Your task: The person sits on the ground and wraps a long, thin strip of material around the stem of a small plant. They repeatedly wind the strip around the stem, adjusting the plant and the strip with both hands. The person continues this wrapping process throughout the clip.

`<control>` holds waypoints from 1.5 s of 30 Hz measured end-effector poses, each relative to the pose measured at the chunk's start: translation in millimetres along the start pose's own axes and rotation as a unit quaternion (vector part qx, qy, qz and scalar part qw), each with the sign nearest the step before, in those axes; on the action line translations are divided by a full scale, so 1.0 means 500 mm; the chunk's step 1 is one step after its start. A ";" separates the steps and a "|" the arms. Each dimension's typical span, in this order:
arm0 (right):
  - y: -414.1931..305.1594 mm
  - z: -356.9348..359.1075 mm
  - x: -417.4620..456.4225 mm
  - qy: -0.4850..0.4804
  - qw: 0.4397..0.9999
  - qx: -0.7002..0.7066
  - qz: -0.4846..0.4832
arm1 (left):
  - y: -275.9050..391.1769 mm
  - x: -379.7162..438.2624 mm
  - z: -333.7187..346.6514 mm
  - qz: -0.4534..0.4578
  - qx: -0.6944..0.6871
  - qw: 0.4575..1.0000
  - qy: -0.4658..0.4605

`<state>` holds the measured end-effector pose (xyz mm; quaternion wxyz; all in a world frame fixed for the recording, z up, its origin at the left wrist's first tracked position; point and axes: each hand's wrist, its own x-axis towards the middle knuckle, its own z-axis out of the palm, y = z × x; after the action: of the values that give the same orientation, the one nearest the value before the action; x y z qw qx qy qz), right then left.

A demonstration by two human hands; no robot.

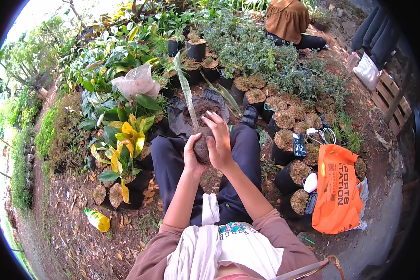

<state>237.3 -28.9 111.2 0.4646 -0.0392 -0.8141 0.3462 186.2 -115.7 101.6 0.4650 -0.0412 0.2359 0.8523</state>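
Observation:
Between my hands, over my lap, is a round brown fibrous root ball (pixel 202 145), from which one long, pale mottled leaf (pixel 185 85) rises, like that of a snake plant. My left hand (pixel 193 152) cups the ball from its left side. My right hand (pixel 217 141) lies against its right side and top, fingers spread upward. Just beyond my hands, dark fibrous matter (pixel 204 108) sits on a black plastic sheet or bag (pixel 176 113) on the ground. Another long leaf (pixel 227 94) lies at the right of that sheet. The underside of the ball is hidden.
Potted plants with yellow leaves (pixel 127 136) stand at left, near a yellow bottle (pixel 98 219). Black grow bags (pixel 281 154) line the right, with a phone (pixel 299 144) and an orange bag (pixel 336 192). A person (pixel 288 21) crouches at the back right. A wooden pallet (pixel 392 98) leans farther right.

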 end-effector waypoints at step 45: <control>0.408 0.265 0.142 -0.030 0.972 0.123 0.198 | 0.115 0.501 -0.176 0.100 0.157 0.974 0.133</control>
<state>40.5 83.0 -3.1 0.3634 -0.1314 -0.7550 0.5297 -15.2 12.9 -28.1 0.3424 -0.0567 0.4292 0.8339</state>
